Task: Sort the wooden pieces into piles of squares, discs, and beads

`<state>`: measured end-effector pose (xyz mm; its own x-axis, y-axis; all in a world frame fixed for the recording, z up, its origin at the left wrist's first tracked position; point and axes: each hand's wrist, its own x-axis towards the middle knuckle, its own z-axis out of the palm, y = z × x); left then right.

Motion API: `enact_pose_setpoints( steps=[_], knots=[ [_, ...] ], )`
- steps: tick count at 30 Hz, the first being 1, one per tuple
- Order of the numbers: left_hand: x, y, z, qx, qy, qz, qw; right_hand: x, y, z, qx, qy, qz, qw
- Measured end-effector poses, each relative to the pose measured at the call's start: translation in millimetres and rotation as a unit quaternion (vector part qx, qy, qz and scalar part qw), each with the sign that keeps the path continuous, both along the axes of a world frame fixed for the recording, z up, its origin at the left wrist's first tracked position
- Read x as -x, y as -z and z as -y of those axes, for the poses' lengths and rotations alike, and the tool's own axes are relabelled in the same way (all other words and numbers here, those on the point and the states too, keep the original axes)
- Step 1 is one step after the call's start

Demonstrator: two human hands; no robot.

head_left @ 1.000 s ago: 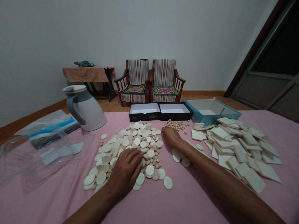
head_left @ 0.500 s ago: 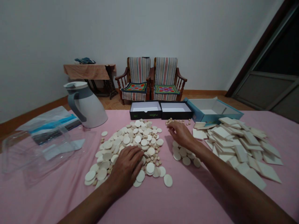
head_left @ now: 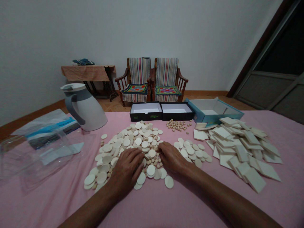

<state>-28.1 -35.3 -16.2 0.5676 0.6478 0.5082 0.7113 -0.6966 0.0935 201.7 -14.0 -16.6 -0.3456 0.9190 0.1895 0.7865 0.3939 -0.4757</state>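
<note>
A large mixed heap of pale wooden discs [head_left: 127,142] and small wooden beads [head_left: 155,160] lies on the pink cloth in front of me. My left hand [head_left: 128,164] rests palm down on the heap's near side, its fingers stretched over the discs. At the heap's right edge, my right hand [head_left: 172,157] has its fingers curled down and drawn together among the beads; its fingertips are hidden, so what they hold cannot be made out. To its right is a smaller group of discs [head_left: 190,150]. Behind that lies a cluster of beads [head_left: 177,125].
Square wooden tiles [head_left: 242,148] are piled at the right. Two black boxes [head_left: 146,117] [head_left: 177,116] and a blue box [head_left: 209,118] line the far edge. A white-grey jug [head_left: 92,110], clear plastic trays [head_left: 14,158] and a plastic packet [head_left: 52,129] occupy the left.
My right hand has come back from the far bead cluster to the right edge of the mixed heap. My left hand stays on the heap. The view has shifted slightly.
</note>
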Motion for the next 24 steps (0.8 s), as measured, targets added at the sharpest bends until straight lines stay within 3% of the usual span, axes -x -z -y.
enact_pose_setpoints(
  steps=[4, 8, 11, 13, 15, 20, 24],
  knots=[
    [0.0, 0.5, -0.4, 0.0, -0.001, 0.001, 1.0, -22.2, -11.7, -15.5, -0.005, 0.018, -0.023, 1.0],
    [0.5, 1.3, -0.6, -0.001, 0.002, 0.0, 1.0, -61.4, -20.9, -40.2, -0.024, 0.092, 0.012, 0.995],
    [1.1, 1.3, -0.6, 0.0, 0.0, -0.003, 1.0, -84.2, -21.0, -52.4, -0.089, 0.176, 0.001, 0.98],
    [1.3, 1.1, -0.5, 0.001, 0.001, -0.001, 1.0, -88.4, -19.5, -53.8, -0.133, 0.188, -0.045, 0.972],
    [1.4, 0.9, -0.5, 0.003, 0.002, 0.0, 1.0, -81.6, -18.3, -49.1, -0.135, 0.143, -0.086, 0.977],
    [0.7, 0.6, -0.2, 0.005, 0.0, -0.003, 1.0, -34.9, -11.1, -21.7, -0.029, -0.034, -0.1, 0.994],
    [0.0, 0.2, -0.1, 0.0, 0.003, 0.001, 1.0, -8.2, 4.3, -5.8, 0.0, -0.093, -0.102, 0.99]
  ],
)
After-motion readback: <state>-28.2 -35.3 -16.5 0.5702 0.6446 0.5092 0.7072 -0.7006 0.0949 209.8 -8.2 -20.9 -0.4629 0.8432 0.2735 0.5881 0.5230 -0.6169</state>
